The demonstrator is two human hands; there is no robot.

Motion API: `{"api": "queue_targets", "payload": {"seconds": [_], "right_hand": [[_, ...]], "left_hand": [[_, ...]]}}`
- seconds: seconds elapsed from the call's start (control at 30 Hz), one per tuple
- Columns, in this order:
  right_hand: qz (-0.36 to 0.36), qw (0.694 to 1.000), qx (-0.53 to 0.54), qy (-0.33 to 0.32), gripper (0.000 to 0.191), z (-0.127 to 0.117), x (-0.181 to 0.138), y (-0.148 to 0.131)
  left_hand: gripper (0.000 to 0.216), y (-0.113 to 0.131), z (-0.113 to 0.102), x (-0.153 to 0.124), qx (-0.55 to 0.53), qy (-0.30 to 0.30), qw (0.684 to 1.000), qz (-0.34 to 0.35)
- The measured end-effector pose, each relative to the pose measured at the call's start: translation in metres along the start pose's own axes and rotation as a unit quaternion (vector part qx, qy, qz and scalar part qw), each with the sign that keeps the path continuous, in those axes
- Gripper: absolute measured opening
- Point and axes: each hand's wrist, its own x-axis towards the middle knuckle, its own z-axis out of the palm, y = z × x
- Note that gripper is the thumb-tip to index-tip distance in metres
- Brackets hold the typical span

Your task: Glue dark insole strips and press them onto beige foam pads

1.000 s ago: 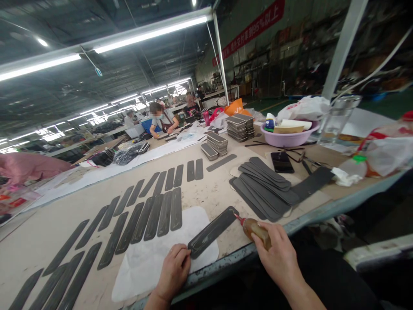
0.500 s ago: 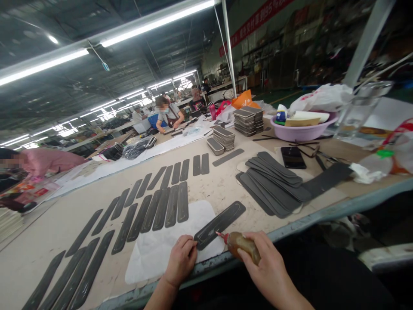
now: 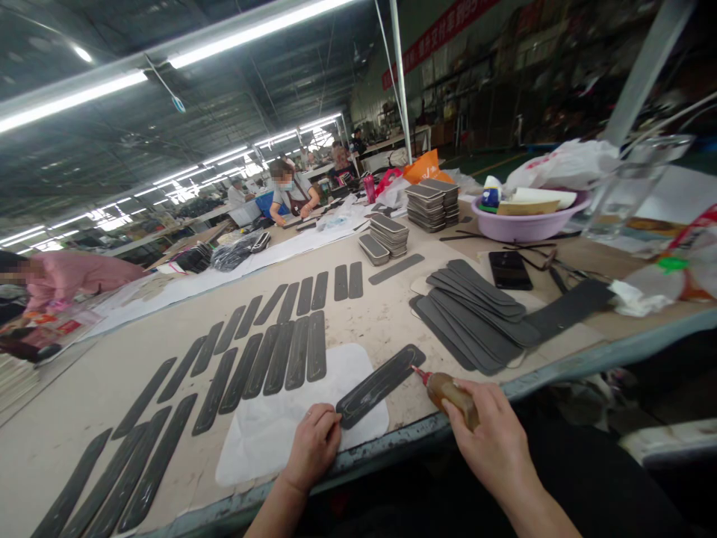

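Observation:
My right hand (image 3: pixel 496 430) is wrapped round a squeeze glue bottle (image 3: pixel 455 397) with amber contents and a red nozzle. The nozzle tip is by the right end of a dark grey rounded strip (image 3: pixel 381 385), which bears a shiny line of glue along its edges. At the strip's lower left end, my left hand (image 3: pixel 317 441) has its fingers bent together, pinching the corner. Beneath the strip's left part lies a white sheet (image 3: pixel 252 448). Several glossy strips (image 3: pixel 277 359) lie in slanted rows to the left, some partly on the sheet.
To the right is a fanned pile of grey strips (image 3: pixel 476 317), with a phone (image 3: pixel 509 270) and glasses beyond. A purple basin (image 3: pixel 526 226) and stacks of rimmed pieces (image 3: pixel 386 237) stand farther back. The table edge (image 3: pixel 414 433) runs before me. Co-workers bend over tables behind.
My right hand has moved the glue bottle right, from the strip's lower middle to its right end. A longer glue line shows on the strip. My left hand stays at its corner.

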Motion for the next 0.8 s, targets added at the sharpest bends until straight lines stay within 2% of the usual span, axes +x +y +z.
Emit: {"api": "queue_targets", "payload": {"seconds": [0.17, 0.3, 0.5, 0.57, 0.8], "right_hand": [[-0.004, 0.999, 0.003, 0.035, 0.026, 0.007, 0.002, -0.001], [-0.007, 1.000, 0.028, -0.009, 0.025, 0.018, -0.005, -0.009], [-0.021, 0.988, 0.130, -0.086, 0.022, 0.026, -0.018, -0.030], [-0.023, 0.990, 0.119, -0.073, 0.023, 0.025, -0.016, -0.027], [-0.003, 0.999, -0.018, 0.037, 0.027, 0.016, 0.004, 0.006]], "left_hand": [[0.015, 0.000, 0.000, 0.000, -0.006, -0.006, 1.000, -0.006], [0.015, 0.001, 0.000, 0.001, -0.008, -0.003, 1.000, -0.004], [0.015, 0.000, -0.001, 0.001, -0.003, -0.004, 1.000, -0.003], [0.015, 0.000, -0.001, 0.000, -0.002, -0.002, 1.000, -0.003], [0.015, 0.000, 0.000, 0.000, -0.002, -0.004, 1.000, -0.007]]}}
